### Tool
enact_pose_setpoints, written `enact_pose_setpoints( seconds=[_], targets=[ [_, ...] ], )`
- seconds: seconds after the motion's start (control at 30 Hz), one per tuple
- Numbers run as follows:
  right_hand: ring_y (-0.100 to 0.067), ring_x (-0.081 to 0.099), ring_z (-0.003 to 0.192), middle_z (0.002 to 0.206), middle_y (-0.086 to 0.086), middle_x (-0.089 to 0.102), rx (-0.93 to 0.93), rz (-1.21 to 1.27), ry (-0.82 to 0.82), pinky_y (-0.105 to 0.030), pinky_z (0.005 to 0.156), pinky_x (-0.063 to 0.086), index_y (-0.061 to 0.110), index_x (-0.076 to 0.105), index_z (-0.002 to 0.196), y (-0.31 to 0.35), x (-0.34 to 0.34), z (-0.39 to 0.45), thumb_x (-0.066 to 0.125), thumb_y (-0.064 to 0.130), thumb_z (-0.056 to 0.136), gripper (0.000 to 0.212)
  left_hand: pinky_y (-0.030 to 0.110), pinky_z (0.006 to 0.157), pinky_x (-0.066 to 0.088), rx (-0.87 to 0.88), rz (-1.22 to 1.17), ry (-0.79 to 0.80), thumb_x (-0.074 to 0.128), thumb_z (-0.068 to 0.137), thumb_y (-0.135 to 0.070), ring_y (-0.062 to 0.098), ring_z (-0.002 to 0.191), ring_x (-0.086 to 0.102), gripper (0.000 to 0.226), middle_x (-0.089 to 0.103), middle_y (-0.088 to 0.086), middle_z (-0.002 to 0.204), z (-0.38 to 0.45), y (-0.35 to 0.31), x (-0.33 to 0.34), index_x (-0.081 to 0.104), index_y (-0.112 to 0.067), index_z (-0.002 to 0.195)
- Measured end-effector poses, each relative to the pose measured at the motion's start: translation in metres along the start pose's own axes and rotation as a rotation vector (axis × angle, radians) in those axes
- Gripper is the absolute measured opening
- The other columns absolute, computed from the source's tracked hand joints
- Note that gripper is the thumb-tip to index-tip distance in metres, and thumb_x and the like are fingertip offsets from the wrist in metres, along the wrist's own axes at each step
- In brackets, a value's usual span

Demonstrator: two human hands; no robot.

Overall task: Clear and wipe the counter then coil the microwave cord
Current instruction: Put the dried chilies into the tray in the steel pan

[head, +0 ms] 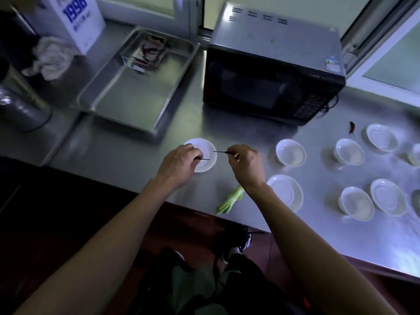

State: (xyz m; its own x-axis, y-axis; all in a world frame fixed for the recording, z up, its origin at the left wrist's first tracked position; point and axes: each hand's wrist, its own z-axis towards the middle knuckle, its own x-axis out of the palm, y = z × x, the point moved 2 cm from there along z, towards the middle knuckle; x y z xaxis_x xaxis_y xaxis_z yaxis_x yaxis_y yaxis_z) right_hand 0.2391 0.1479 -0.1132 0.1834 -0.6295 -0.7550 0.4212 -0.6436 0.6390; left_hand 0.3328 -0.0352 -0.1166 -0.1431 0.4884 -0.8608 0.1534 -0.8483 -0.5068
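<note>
Over the steel counter [136, 153] my left hand [179, 161] is closed on a thin dark stick [204, 159] whose tip pokes out to the right, above a white saucer [205, 153]. A similar thin dark stick [221, 152] juts leftward from my right hand [246, 163], which pinches it. The two tips are apart. The black microwave [272, 78] stands at the back, and its dark cord [330, 106] trails off its right side. A crumpled white cloth [48, 57] lies at the back left.
A steel tray [136, 98] holding a clear box sits left of the microwave. Several white bowls and saucers [291, 153] spread across the right. A green vegetable piece [229, 201] lies near the front edge, a red chili [352, 128] farther right. A metal pot [20, 105] stands far left.
</note>
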Motion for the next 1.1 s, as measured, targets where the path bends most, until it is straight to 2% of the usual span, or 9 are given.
enact_pose_setpoints(
  seconds=[0.1,0.3,0.47,0.53,0.63,0.73,0.9,1.1],
  targets=[
    [-0.029,0.063,0.079,0.092,-0.01,0.071,-0.034,0.016,0.046,-0.042,0.069,0.052,0.008,0.075,0.096,0.04,0.019,0.001,0.064,0.002,0.084,0.017,0.04,0.074,0.048,-0.024,0.002,-0.048,0.059,0.093,-0.017,0.027,0.099,0.058,0.011,0.062,0.003,0.101,-0.024,0.029,-0.029,0.068,-0.018,0.1],
    [-0.023,0.063,0.081,0.096,-0.005,0.071,-0.082,0.046,0.107,-0.029,0.07,0.048,0.011,0.075,0.099,0.095,0.052,0.007,0.062,0.004,0.086,0.019,0.042,0.071,0.05,-0.09,0.016,-0.123,0.061,0.091,-0.016,0.031,0.09,0.059,0.009,0.061,0.004,0.094,-0.055,0.078,-0.07,0.068,-0.017,0.096],
    [-0.025,0.066,0.083,0.096,-0.004,0.073,-0.095,0.012,0.137,-0.035,0.075,0.052,0.014,0.078,0.099,0.113,0.084,0.02,0.064,0.008,0.089,0.018,0.046,0.075,0.05,-0.159,0.025,-0.098,0.061,0.092,-0.019,0.031,0.095,0.058,0.011,0.061,0.006,0.097,-0.059,0.112,-0.079,0.069,-0.016,0.099],
    [-0.022,0.066,0.081,0.095,-0.002,0.072,-0.095,0.016,0.144,-0.029,0.069,0.048,0.016,0.078,0.098,0.116,0.099,0.027,0.065,0.009,0.09,0.016,0.046,0.077,0.05,-0.185,0.017,-0.078,0.061,0.092,-0.019,0.031,0.097,0.058,0.013,0.061,0.006,0.1,-0.056,0.124,-0.081,0.069,-0.016,0.102],
    [-0.019,0.066,0.079,0.093,0.0,0.072,-0.106,0.013,0.136,-0.023,0.063,0.041,0.017,0.078,0.098,0.119,0.122,0.044,0.066,0.01,0.09,0.016,0.045,0.08,0.05,-0.207,0.009,-0.034,0.06,0.093,-0.019,0.03,0.1,0.058,0.014,0.06,0.006,0.102,-0.044,0.144,-0.085,0.068,-0.016,0.104],
    [-0.027,0.065,0.078,0.09,-0.007,0.071,-0.118,0.064,0.153,-0.033,0.067,0.051,0.013,0.077,0.097,0.124,0.145,0.07,0.065,0.007,0.088,0.016,0.043,0.079,0.049,-0.199,0.03,-0.014,0.062,0.092,-0.016,0.03,0.098,0.059,0.013,0.062,0.006,0.101,-0.025,0.165,-0.093,0.069,-0.014,0.102],
    [-0.027,0.066,0.08,0.09,-0.008,0.072,-0.076,0.11,0.089,-0.024,0.07,0.043,0.012,0.078,0.095,0.134,0.168,0.13,0.065,0.004,0.085,0.018,0.04,0.08,0.051,-0.162,0.058,-0.009,0.063,0.09,-0.013,0.025,0.1,0.06,0.014,0.064,0.002,0.103,0.026,0.195,-0.118,0.07,-0.016,0.102],
    [-0.029,0.066,0.08,0.09,-0.009,0.072,-0.102,0.132,0.093,-0.032,0.071,0.05,0.01,0.078,0.096,0.149,0.186,0.18,0.065,0.004,0.085,0.017,0.045,0.078,0.05,-0.073,0.098,-0.006,0.064,0.09,-0.01,0.03,0.094,0.06,0.011,0.063,0.007,0.094,0.088,0.219,-0.141,0.07,-0.01,0.098]
  ],
)
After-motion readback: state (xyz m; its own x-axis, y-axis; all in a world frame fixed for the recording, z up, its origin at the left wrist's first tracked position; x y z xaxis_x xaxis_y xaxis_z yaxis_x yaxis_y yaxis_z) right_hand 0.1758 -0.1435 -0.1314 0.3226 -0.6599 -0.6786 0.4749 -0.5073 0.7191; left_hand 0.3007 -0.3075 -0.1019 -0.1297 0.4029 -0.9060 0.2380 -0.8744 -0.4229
